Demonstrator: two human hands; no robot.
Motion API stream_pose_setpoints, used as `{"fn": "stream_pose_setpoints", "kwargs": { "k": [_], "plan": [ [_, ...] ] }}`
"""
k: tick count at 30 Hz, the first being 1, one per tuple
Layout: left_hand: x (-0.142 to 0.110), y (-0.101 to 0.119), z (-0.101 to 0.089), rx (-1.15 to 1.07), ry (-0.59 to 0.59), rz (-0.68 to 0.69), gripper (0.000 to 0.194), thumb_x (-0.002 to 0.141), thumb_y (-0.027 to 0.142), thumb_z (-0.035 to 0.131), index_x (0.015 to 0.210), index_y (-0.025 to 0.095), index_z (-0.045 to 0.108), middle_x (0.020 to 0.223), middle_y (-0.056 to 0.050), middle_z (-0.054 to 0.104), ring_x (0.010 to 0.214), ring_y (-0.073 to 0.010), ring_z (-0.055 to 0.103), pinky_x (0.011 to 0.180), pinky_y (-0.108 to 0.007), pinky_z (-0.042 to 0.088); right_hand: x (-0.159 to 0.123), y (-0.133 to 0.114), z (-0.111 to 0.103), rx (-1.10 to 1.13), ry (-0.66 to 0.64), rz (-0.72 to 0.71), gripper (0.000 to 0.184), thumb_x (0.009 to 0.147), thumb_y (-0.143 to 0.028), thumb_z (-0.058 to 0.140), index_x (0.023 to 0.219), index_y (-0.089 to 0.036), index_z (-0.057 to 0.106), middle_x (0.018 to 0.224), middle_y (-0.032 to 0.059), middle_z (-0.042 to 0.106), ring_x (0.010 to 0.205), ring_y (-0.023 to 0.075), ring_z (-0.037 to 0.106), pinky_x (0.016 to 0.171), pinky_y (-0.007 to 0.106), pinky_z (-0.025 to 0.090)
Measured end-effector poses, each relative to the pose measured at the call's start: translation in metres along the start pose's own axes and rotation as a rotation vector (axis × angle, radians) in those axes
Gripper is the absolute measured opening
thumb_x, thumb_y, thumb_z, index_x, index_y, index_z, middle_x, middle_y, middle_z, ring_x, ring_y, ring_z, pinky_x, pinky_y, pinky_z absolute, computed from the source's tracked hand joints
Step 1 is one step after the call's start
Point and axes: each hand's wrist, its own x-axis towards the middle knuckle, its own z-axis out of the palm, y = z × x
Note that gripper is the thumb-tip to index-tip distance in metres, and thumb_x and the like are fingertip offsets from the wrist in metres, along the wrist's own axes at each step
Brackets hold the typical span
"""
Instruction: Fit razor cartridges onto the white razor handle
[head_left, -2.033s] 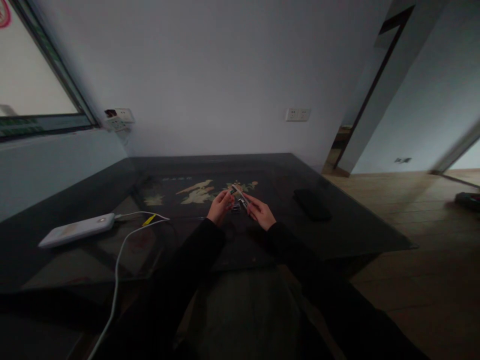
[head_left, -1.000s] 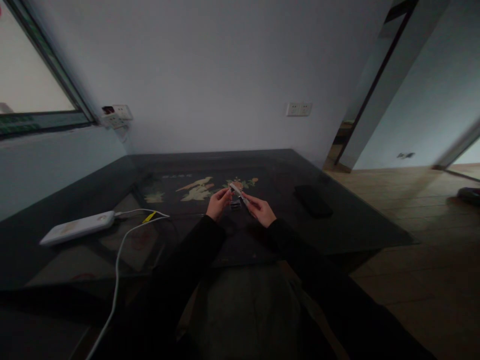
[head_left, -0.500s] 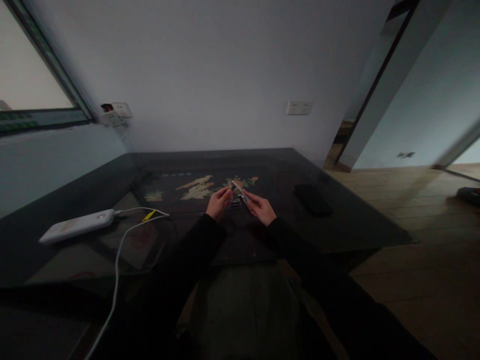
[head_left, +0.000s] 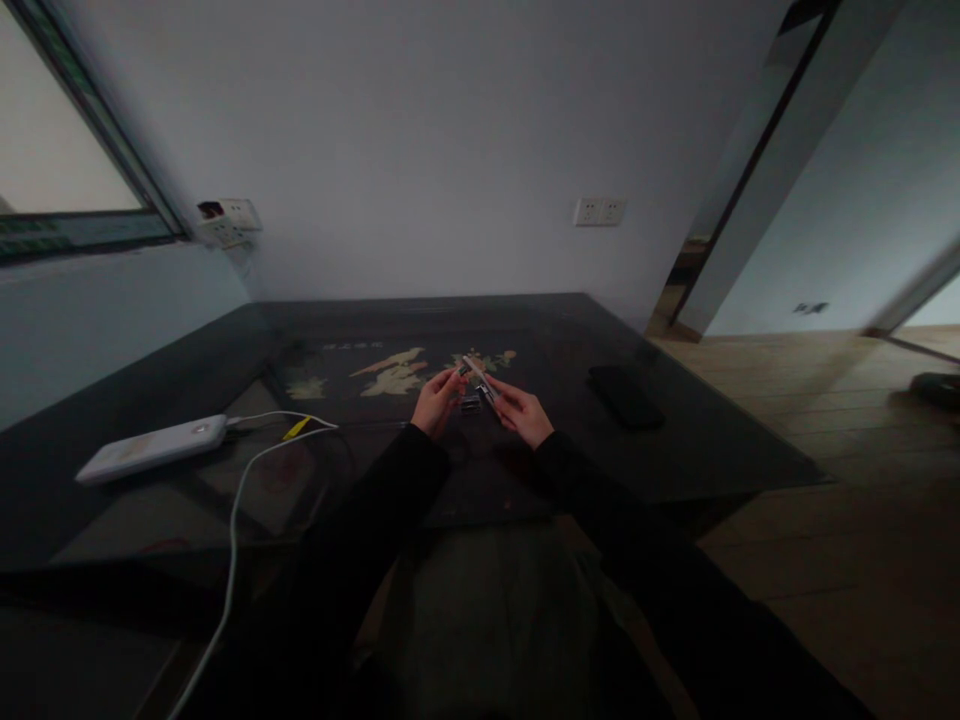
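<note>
My right hand (head_left: 525,413) is closed round the near end of a slim, silvery hinged tool (head_left: 478,373), which looks like a small stapler with its arms spread apart. Thumb and fingers of my left hand (head_left: 436,402) pinch together at the tool's far tip. Whether a small piece sits in that pinch is too small to tell. Between the hands, small shiny metal strips (head_left: 469,404), like staples, lie on the dark glass-topped table (head_left: 517,310).
A white power bank (head_left: 150,450) lies at left, its white cable (head_left: 234,540) with a yellow tag (head_left: 297,428) running off the front edge. On the right rests a black phone (head_left: 625,396). Wall sockets (head_left: 598,212) are behind the table.
The hands stay almost in place, with the fingers and the hinged tool shifting only slightly. The view has tilted a little.
</note>
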Motion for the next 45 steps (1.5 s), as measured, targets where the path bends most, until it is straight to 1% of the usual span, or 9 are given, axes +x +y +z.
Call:
{"fn": "stream_pose_setpoints", "kwargs": {
  "k": [3, 7, 14, 22, 26, 33, 38, 41, 45],
  "plan": [
    [-0.0002, -0.0002, 0.0006, -0.006, -0.009, 0.002, 0.028, 0.069, 0.038, 0.073, 0.084, 0.015, 0.066, 0.078, 0.000, 0.060, 0.061, -0.0074, 0.051, 0.053, -0.018, 0.039, -0.0004, -0.0001, -0.0001, -0.019, 0.004, 0.002, 0.058, 0.082, -0.040, 0.057, 0.135, -0.017, 0.049, 0.057, -0.0071, 0.040, 0.043, 0.0047, 0.031, 0.040, 0.019, 0.024],
    [0.0007, -0.0013, -0.0004, -0.015, -0.013, 0.001, 0.029, 0.069, 0.038, 0.074, 0.087, 0.016, 0.066, 0.077, 0.000, 0.060, 0.061, -0.0072, 0.051, 0.053, -0.018, 0.040, -0.0026, -0.0021, 0.0016, -0.036, 0.000, -0.014, 0.057, 0.082, -0.041, 0.057, 0.134, -0.016, 0.050, 0.058, -0.0064, 0.040, 0.044, 0.0055, 0.031, 0.041, 0.020, 0.027],
    [0.0018, -0.0021, -0.0025, -0.022, -0.020, -0.009, 0.031, 0.069, 0.037, 0.074, 0.091, 0.016, 0.067, 0.074, 0.000, 0.060, 0.061, -0.0075, 0.051, 0.054, -0.018, 0.040, -0.0073, -0.0075, 0.0053, -0.026, -0.055, -0.057, 0.054, 0.082, -0.040, 0.058, 0.131, -0.017, 0.054, 0.062, -0.0051, 0.040, 0.047, 0.0055, 0.033, 0.043, 0.020, 0.026],
    [0.0024, -0.0044, -0.0037, -0.021, -0.014, 0.001, 0.033, 0.066, 0.039, 0.076, 0.087, 0.014, 0.068, 0.073, 0.000, 0.059, 0.063, -0.0077, 0.051, 0.056, -0.019, 0.039, -0.0018, -0.0040, 0.0004, -0.123, 0.042, -0.035, 0.058, 0.083, -0.041, 0.055, 0.133, -0.012, 0.052, 0.056, -0.0053, 0.039, 0.045, 0.0069, 0.032, 0.043, 0.021, 0.028],
    [0.0026, -0.0045, -0.0046, -0.009, -0.024, 0.003, 0.035, 0.065, 0.042, 0.076, 0.084, 0.013, 0.068, 0.070, 0.001, 0.058, 0.060, -0.0068, 0.048, 0.054, -0.018, 0.037, -0.0023, -0.0048, 0.0007, -0.144, 0.042, -0.017, 0.058, 0.083, -0.042, 0.055, 0.133, -0.012, 0.052, 0.056, -0.0049, 0.040, 0.045, 0.0069, 0.031, 0.044, 0.021, 0.027],
    [0.0021, -0.0029, -0.0045, -0.015, -0.050, 0.015, 0.034, 0.064, 0.043, 0.077, 0.076, 0.013, 0.065, 0.070, 0.001, 0.056, 0.060, -0.0069, 0.048, 0.054, -0.018, 0.038, -0.0062, -0.0068, 0.0038, -0.099, -0.007, -0.035, 0.055, 0.083, -0.041, 0.056, 0.131, -0.014, 0.054, 0.059, -0.0049, 0.040, 0.047, 0.0063, 0.033, 0.043, 0.020, 0.027],
    [0.0029, -0.0029, -0.0048, -0.016, -0.055, 0.012, 0.034, 0.065, 0.042, 0.076, 0.079, 0.013, 0.066, 0.069, 0.001, 0.057, 0.059, -0.0069, 0.048, 0.054, -0.018, 0.038, -0.0080, -0.0076, 0.0050, -0.072, -0.053, -0.057, 0.054, 0.083, -0.039, 0.057, 0.131, -0.016, 0.053, 0.060, -0.0052, 0.040, 0.047, 0.0061, 0.033, 0.044, 0.020, 0.028],
    [0.0026, -0.0024, -0.0045, -0.018, -0.058, 0.012, 0.035, 0.065, 0.043, 0.076, 0.080, 0.013, 0.066, 0.069, 0.002, 0.056, 0.059, -0.0065, 0.048, 0.054, -0.018, 0.038, -0.0075, -0.0070, 0.0055, -0.066, -0.052, -0.055, 0.055, 0.083, -0.039, 0.057, 0.132, -0.015, 0.053, 0.060, -0.0052, 0.040, 0.047, 0.0059, 0.032, 0.044, 0.021, 0.028],
    [0.0017, -0.0018, -0.0039, -0.022, -0.060, 0.016, 0.036, 0.064, 0.044, 0.076, 0.081, 0.013, 0.066, 0.071, 0.001, 0.057, 0.059, -0.0062, 0.048, 0.053, -0.018, 0.037, -0.0056, -0.0067, 0.0054, -0.081, -0.017, -0.045, 0.057, 0.083, -0.040, 0.057, 0.133, -0.013, 0.051, 0.061, -0.0052, 0.039, 0.046, 0.0056, 0.032, 0.043, 0.021, 0.027]
  ]
}}
